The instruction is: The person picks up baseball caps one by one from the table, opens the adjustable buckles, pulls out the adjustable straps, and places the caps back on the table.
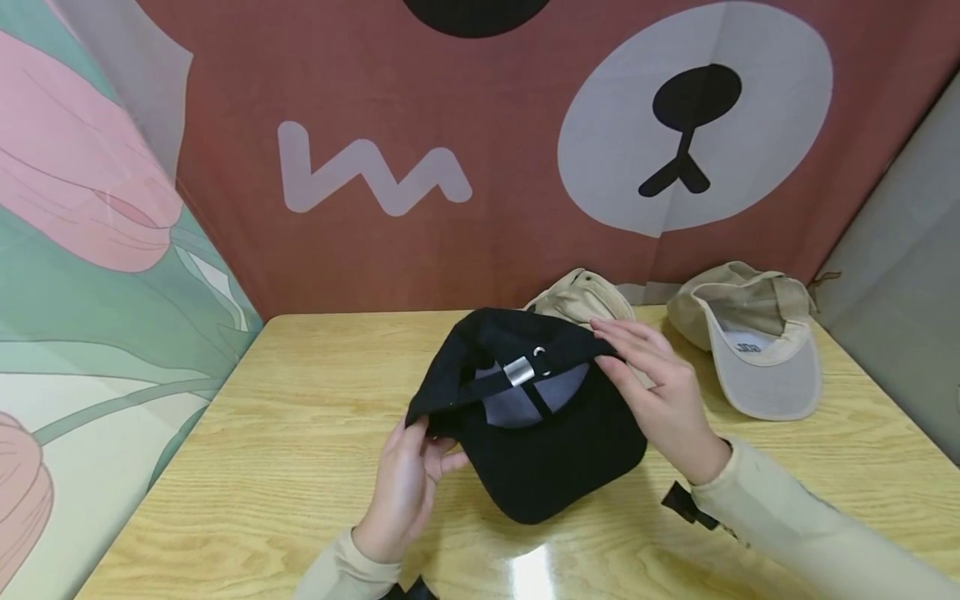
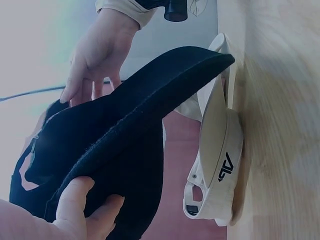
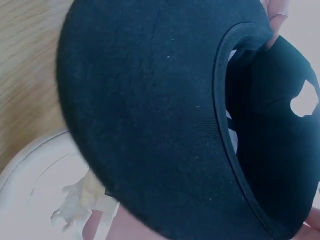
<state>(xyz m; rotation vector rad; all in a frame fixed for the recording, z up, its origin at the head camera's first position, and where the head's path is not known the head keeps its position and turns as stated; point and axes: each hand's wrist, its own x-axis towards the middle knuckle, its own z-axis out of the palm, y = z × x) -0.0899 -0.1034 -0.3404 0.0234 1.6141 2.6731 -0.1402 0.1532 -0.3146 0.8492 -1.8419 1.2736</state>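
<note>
A black baseball cap (image 1: 555, 467) is held above the table, its brim toward me and its inside facing up at the head camera. Across its rear opening runs a strap with a silver buckle (image 1: 518, 372). My left hand (image 1: 401, 492) pinches the cap's left edge, thumb on top. On the opposite side, my right hand (image 1: 671, 408) grips the edge between thumb and fingers. The left wrist view shows the brim side-on, with the left fingertips (image 2: 75, 200) against the black cloth. In the right wrist view, the brim (image 3: 145, 110) covers most of the picture.
Behind the black cap, a beige cap (image 1: 581, 293) stands partly hidden at the table's back edge. Another beige cap (image 1: 768, 379) with a greyish brim lies at the back right. The wooden table (image 1: 300, 433) meets a brown printed cloth (image 1: 375, 258) at the back.
</note>
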